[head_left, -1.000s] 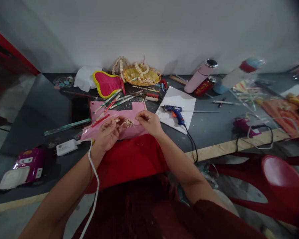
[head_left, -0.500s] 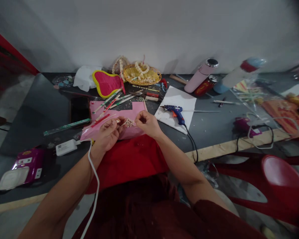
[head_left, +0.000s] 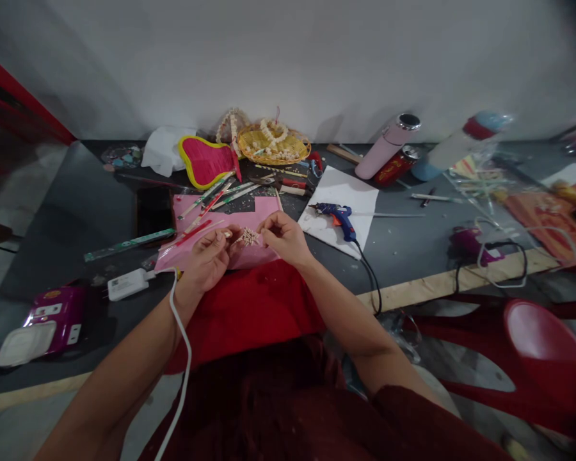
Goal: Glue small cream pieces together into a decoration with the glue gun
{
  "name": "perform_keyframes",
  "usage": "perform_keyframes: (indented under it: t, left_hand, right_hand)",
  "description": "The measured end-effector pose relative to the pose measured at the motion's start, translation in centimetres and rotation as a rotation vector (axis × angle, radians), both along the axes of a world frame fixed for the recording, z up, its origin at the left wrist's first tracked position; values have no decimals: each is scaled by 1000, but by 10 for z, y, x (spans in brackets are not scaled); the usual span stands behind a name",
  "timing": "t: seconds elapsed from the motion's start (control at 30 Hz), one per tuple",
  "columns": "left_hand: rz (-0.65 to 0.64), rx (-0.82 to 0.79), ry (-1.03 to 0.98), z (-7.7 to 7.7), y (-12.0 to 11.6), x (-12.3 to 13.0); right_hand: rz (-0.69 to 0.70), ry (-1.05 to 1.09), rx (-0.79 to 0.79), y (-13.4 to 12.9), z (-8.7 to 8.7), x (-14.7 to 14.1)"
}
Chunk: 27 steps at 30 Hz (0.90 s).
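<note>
A spiky cluster of small beige pieces (head_left: 249, 236) hangs between my hands, above a pink sheet (head_left: 254, 257). My left hand (head_left: 212, 255) is closed, with thumb and fingers pinching the cluster's left end, where a small pale bit shows at the fingertips. At the cluster's right edge my right hand (head_left: 284, 239) is closed in a pinch. Whatever lies between the right fingertips is too small to make out. Printed paper-wrapped sticks (head_left: 206, 203) lie on the sheet just beyond my left hand.
A blue glue gun (head_left: 340, 218) rests on white paper (head_left: 324, 239) to the right. Behind stand a wicker basket (head_left: 249, 153), a pink flask (head_left: 386, 147) and a red can (head_left: 397, 165). A white cable (head_left: 185, 371) crosses my left forearm; a phone (head_left: 153, 213) lies left.
My right hand has shifted very slightly left, towards the cluster. The left hand and the things on the table look the same.
</note>
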<state>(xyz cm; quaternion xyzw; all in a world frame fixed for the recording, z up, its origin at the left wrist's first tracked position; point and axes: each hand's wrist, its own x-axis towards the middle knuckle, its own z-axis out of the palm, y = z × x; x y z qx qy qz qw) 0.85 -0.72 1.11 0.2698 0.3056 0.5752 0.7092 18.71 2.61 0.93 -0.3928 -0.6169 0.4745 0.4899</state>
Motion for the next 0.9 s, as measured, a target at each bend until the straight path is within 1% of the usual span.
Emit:
perform_keyframes:
  t: [0.17,0.3,0.43,0.53,0.63,0.8,0.9]
  left_hand:
    - [-10,-2,-9,1,-1,0]
    - [-12,2,-15,1,-1,0]
    - [-20,10,-31,-2,0,-1]
    - [-21,17,-40,-4,0,-2]
    - [-21,11,-37,-5,1,-2]
    - [-19,14,-45,-4,1,-1]
    - [-14,16,-47,-4,1,-1]
  right_hand:
    - [-18,37,-36,1,-1,-1]
    - [-25,-20,-22,1,-1,1]
    - [-90,-46,-82,1,0,2]
    - [-114,-55,-120,1,1,2]
    - [-102,-77,-123,1,1,3]
    - [-42,-95,-67,1,1,5]
    - [-19,-146,-39,0,2,6]
